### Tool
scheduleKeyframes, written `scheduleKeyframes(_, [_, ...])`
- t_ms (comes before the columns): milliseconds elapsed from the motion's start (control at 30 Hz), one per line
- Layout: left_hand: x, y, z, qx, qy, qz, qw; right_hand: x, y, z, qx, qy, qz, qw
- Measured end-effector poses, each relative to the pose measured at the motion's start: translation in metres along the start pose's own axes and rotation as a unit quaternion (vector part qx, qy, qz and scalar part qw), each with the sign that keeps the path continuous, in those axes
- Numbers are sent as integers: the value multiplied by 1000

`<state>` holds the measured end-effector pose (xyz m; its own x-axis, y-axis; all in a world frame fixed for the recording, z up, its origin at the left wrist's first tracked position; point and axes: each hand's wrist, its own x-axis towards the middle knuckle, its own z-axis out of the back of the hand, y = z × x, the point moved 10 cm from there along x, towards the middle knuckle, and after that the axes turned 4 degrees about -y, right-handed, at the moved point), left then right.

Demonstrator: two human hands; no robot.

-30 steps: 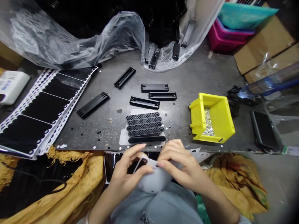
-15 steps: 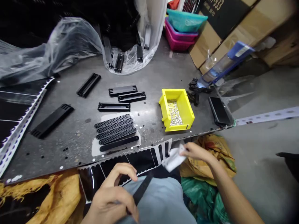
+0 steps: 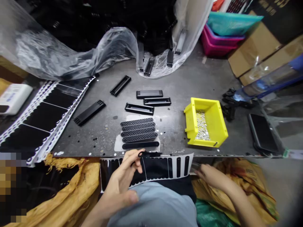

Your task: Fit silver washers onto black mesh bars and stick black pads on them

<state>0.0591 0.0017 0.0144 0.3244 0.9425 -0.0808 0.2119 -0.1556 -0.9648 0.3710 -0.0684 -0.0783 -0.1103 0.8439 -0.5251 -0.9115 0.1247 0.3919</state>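
My left hand is at the table's front edge, its thumb apart from the other fingers. A black adhesive strip with a rounded end is held at its fingertips. Just beyond lie several patterned black strips in a row, with a smooth black bar nearest me. Below the edge, a sticker sheet with white backing and black cutouts stretches across my lap. Close to its right end is my right hand, blurred, with fingers curled together; what they grip is unclear.
A yellow bin of small shiny metal pieces stands at right, near a phone. Slotted black bars lie mid-table. Behind is a clear plastic bag of black parts. More sticker sheets hang at left.
My left hand has risen with the black strip to the table edge. The white crumpled piece at my right hand no longer shows clearly. The view has shifted left.
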Motion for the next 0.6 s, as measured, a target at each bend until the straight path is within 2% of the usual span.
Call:
scheduleKeyframes(33, [2, 1, -2, -11, 6, 1, 1000, -6, 23, 4, 30, -3, 34, 999])
scheduleKeyframes(67, [3, 1, -6, -18, 13, 3, 1000, -12, 52, 15, 76, -33, 80, 993])
scheduleKeyframes(100, [4, 0, -9, -22, 22, 3, 1000, -15, 85, 33, 127, -88, 136, 979])
scheduleKeyframes(167, [4, -4, -12, -9, 32, -7, 999, -21, 147, 80, 206, -261, 246, 910])
scheduleKeyframes(233, [3, -10, -6, 86, 20, -32, 996, -12, 201, 100, 195, -342, 343, 853])
scheduleKeyframes(267, [3, -15, 5, 174, -11, -57, 983, -1, 222, 103, 179, -351, 377, 838])
scheduleKeyframes(300, [3, -22, 19, 278, -60, -90, 955, 13, 239, 102, 163, -344, 406, 831])
scheduleKeyframes(367, [0, -40, 48, 461, -173, -153, 857, 39, 259, 96, 121, -321, 440, 830])
scheduleKeyframes(400, [-1, -45, 60, 512, -217, -171, 813, 50, 263, 93, 97, -312, 446, 833])
scheduleKeyframes(433, [1, -46, 70, 536, -244, -175, 789, 59, 266, 91, 73, -305, 447, 838])
scheduleKeyframes(467, [5, -43, 79, 542, -255, -162, 785, 67, 266, 88, 51, -297, 444, 844])
scheduleKeyframes(500, [11, -37, 87, 536, -255, -137, 793, 72, 267, 85, 35, -288, 441, 849])
scheduleKeyframes(600, [27, -19, 98, 500, -235, -63, 831, 80, 269, 79, 20, -254, 439, 862])
